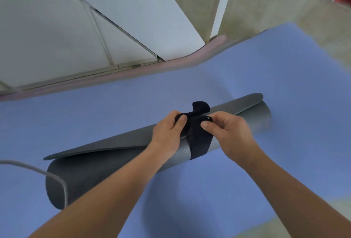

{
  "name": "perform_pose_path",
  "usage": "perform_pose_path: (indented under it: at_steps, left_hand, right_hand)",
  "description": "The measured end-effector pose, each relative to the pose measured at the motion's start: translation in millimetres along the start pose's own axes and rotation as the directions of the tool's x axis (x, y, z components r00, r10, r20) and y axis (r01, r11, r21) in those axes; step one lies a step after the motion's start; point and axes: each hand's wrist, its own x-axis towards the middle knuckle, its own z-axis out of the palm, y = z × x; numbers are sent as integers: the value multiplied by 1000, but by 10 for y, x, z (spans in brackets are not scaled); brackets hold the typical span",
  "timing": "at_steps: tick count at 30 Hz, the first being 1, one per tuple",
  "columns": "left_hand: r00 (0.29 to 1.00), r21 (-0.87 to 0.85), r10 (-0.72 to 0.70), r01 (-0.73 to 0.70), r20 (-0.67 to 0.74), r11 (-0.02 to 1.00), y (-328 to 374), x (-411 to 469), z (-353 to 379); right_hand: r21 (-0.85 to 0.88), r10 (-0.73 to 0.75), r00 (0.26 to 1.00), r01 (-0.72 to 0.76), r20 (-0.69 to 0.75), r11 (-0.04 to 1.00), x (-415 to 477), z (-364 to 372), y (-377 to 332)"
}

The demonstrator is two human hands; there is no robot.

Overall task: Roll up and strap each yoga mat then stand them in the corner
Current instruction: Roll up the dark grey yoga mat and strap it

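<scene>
The rolled grey mat [98, 171] lies on the spread blue mat [247, 70], a black strap [199, 141] wrapped round its middle. The left hand [167, 133] fingers pinch the strap's loose end; the right hand [229, 131] fingers pinch the wrapped part.

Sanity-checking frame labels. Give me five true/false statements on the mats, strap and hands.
1. The grey mat is rolled up and lies on its side. True.
2. It rests on a blue mat spread flat. True.
3. The black strap wraps the roll at its far end. False: it goes round about the middle of the roll.
4. Only the right hand touches the strap. False: the left hand and the right hand both pinch it.
5. One end of the strap sticks up loose above the roll. True.
</scene>
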Motion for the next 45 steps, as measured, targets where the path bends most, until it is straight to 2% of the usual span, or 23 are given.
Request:
perform_pose_path:
  at_steps: [3, 6, 12, 13, 16, 19, 22, 24, 26, 29, 32, 34, 36, 37, 39, 40, 43, 45]
  left_hand:
    - [1000, -72, -31, 31, 4, 997, -7, -48, 9]
    - [994, -265, -101, 106, 34, 958, -31, -107, 14]
    - [987, -349, -159, 153, 10, 925, -9, -125, 57]
    - [988, -339, -153, 147, 10, 929, -13, -112, 46]
    - [995, -113, -85, 89, 42, 990, -13, -90, 18]
    - [995, 102, 7, -17, 99, 995, 3, -144, 37]
    - [981, 300, 133, -172, 144, 938, -21, -137, 17]
    - [978, 330, 132, -179, 161, 927, -24, -69, -14]
    - [968, 341, 169, -224, 183, 913, -39, -18, 6]
    - [882, 469, 417, -470, 219, 748, -147, -27, 69]
    - [851, 541, 459, -519, 255, 662, -261, -47, 118]
    - [821, 512, 489, -568, 295, 644, -301, -78, 118]
    - [814, 460, 482, -581, 324, 671, -289, -142, 110]
    - [842, 416, 441, -537, 310, 734, -254, -167, 112]
    - [923, 345, 284, -362, 258, 866, -139, -177, 132]
    - [948, 334, 227, -293, 221, 896, -105, -164, 145]
    - [971, 371, 190, -232, 147, 899, -115, -121, 201]
    - [967, 359, 221, -252, 127, 899, -184, -144, 226]
  right_hand:
    - [-99, -45, 998, 50, 51, 994, 75, -8, -41]
    - [-330, -99, 994, 110, 50, 938, 214, 16, 66]
    - [-384, 3, 998, 23, 66, 923, 305, -10, 322]
    - [-342, 37, 996, -6, 82, 940, 288, -21, 315]
    - [-133, 91, 986, -73, 140, 988, 259, -54, 342]
    - [-65, 81, 984, -72, 161, 995, 221, -100, 389]
    - [25, 89, 995, -90, 46, 996, 162, -141, 361]
    - [57, 107, 992, -103, -73, 993, 133, -134, 312]
    - [4, 86, 986, -86, -143, 996, 103, -92, 205]
    - [-166, -51, 994, 34, -99, 986, 74, 14, 41]
    - [-170, -69, 992, 50, -109, 984, 96, 17, -20]
    - [-269, -90, 989, 56, -115, 962, 164, -16, 6]
    - [-406, -66, 996, 36, -61, 913, 226, -3, 60]
    - [-434, -30, 999, 10, -41, 901, 241, 4, 95]
    - [-411, 35, 999, -35, -7, 911, 230, -3, 154]
    - [-402, 55, 998, -43, 18, 915, 217, -15, 181]
    - [-428, 72, 992, -19, 108, 904, 204, -51, 222]
    - [-342, 76, 983, -14, 170, 940, 194, -72, 244]
